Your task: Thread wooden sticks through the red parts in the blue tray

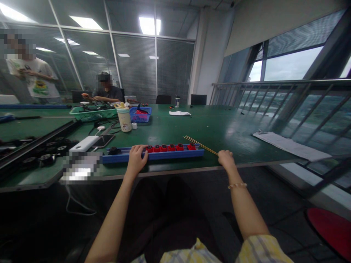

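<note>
A long blue trough (170,156) lies along the near edge of the green table. In it sit several red blocks (171,147) with dark tops, and a black round part (113,151) at its left end. My left hand (137,157) is curled over the trough's front wall, its fingertips beside the leftmost red block; whether they touch that block I cannot tell. Held in my closed right hand (226,159) are a few thin gold-coloured rods (204,145), their far ends pointing left, behind the trough's right end.
Left of the trough are a white power bank (84,144), a phone (103,140) and black round parts (47,159). Behind stand a cup (124,120), a green basket (94,114) and a blue basket (141,116). A clipboard (290,145) lies right. Two people are across the table.
</note>
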Available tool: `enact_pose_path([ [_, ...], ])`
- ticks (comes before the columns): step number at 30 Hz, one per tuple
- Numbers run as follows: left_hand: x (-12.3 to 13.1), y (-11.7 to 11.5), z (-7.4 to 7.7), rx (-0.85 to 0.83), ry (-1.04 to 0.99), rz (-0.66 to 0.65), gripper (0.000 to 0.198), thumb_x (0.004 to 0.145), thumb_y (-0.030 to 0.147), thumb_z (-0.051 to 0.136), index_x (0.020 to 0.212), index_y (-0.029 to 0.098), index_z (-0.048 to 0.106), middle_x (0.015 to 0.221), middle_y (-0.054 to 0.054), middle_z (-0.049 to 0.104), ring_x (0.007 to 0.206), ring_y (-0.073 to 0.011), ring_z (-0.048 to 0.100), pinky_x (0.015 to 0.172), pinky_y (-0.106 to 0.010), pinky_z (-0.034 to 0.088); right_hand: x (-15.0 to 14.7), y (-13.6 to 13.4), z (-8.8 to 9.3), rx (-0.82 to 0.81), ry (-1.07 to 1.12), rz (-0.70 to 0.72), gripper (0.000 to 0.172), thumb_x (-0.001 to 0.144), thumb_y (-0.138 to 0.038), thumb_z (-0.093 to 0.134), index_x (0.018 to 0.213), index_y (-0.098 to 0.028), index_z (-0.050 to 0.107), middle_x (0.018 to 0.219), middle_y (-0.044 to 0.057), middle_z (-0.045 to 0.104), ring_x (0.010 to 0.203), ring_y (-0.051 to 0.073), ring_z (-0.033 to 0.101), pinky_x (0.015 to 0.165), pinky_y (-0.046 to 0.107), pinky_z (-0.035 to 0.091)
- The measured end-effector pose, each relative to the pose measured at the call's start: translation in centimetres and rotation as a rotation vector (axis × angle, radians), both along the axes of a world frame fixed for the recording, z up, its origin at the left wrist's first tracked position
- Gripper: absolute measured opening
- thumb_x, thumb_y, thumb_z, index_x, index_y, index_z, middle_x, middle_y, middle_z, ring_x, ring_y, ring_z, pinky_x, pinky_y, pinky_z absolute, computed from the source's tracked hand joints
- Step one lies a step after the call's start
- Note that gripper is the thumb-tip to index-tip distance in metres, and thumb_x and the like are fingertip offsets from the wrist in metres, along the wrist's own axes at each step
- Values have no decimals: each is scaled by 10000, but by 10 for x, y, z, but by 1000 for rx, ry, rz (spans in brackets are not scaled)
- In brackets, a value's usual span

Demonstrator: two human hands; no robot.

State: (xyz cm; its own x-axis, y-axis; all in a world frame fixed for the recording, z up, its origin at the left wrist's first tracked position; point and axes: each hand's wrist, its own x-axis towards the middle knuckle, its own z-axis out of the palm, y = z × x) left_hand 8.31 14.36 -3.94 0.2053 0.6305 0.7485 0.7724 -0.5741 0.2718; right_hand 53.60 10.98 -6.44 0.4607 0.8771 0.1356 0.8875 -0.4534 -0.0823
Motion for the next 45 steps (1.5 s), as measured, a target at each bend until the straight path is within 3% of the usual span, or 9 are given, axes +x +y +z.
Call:
enact_pose_path([
  [6, -1, 1, -1, 11, -5, 0, 296, 916, 309, 470, 1138, 215, 642, 1104, -77, 657, 1070, -263, 540, 991, -432, 438, -2, -3, 12, -16, 98, -100, 396, 895, -85, 399, 1243, 24, 554, 1128, 296, 636, 1104, 300, 643, 891, 374, 503],
  [13, -1, 1, -1, 13, -17, -5, 287, 911, 305, 486, 1132, 209, 643, 1098, -80, 662, 1072, -265, 539, 993, -440, 437, 9, -8, 20, -46, 198, -24, 334, 915, -151, 433, 1151, -118, 667, 1128, 229, 679, 1059, 300, 674, 835, 362, 506],
  [17, -3, 1, -1, 18, -18, -9, 280, 913, 303, 490, 1125, 204, 644, 1097, -82, 666, 1067, -264, 540, 992, -444, 435, 8, -9, 20, 31, 176, 2, 279, 890, -165, 505, 1068, -159, 720, 1017, 206, 709, 977, 269, 697, 790, 328, 499],
  [23, -3, 1, -1, 13, -13, -14, 282, 919, 289, 482, 1140, 206, 635, 1115, -79, 661, 1078, -255, 545, 1004, -439, 429, 1, -9, 18, 160, 96, -29, 297, 893, -168, 469, 1063, -162, 712, 1013, 211, 707, 935, 306, 696, 745, 369, 487],
  [27, -4, 1, -2, 18, -25, -9, 274, 916, 282, 486, 1134, 208, 636, 1096, -77, 665, 1072, -257, 546, 994, -437, 437, -4, -6, 20, 346, 47, 5, 308, 876, -110, 439, 1024, -171, 701, 1000, 166, 710, 895, 264, 683, 725, 337, 456],
  [31, -4, 0, -1, 18, -25, -18, 271, 919, 278, 483, 1137, 218, 632, 1092, -72, 663, 1073, -254, 548, 989, -431, 442, -16, 1, 25, 655, 22, 92, 320, 900, -124, 407, 1058, -155, 683, 1001, 145, 688, 863, 232, 644, 733, 323, 430],
  [36, -4, -1, -1, 14, -24, -11, 269, 914, 269, 483, 1135, 220, 627, 1100, -71, 663, 1082, -256, 548, 999, -434, 437, -51, 19, 25, 963, 92, 341, 302, 925, -187, 411, 1040, -166, 688, 1016, 129, 646, 889, 223, 592, 792, 333, 430],
  [41, -5, 1, -3, 17, -36, -4, 276, 906, 265, 490, 1147, 202, 609, 1125, -80, 664, 1095, -262, 550, 1008, -442, 437, -92, 40, 7, 1084, 179, 475, 305, 943, -193, 395, 1046, -185, 682, 1008, 107, 652, 955, 230, 568, 874, 369, 424],
  [45, -4, 2, -3, 21, -37, -5, 301, 909, 267, 484, 1186, 197, 581, 1128, -87, 659, 1097, -263, 553, 1010, -447, 436, -103, 44, -1, 1073, 195, 577, 297, 936, -177, 401, 1030, -209, 681, 1006, 86, 667, 997, 233, 556, 930, 387, 404],
])
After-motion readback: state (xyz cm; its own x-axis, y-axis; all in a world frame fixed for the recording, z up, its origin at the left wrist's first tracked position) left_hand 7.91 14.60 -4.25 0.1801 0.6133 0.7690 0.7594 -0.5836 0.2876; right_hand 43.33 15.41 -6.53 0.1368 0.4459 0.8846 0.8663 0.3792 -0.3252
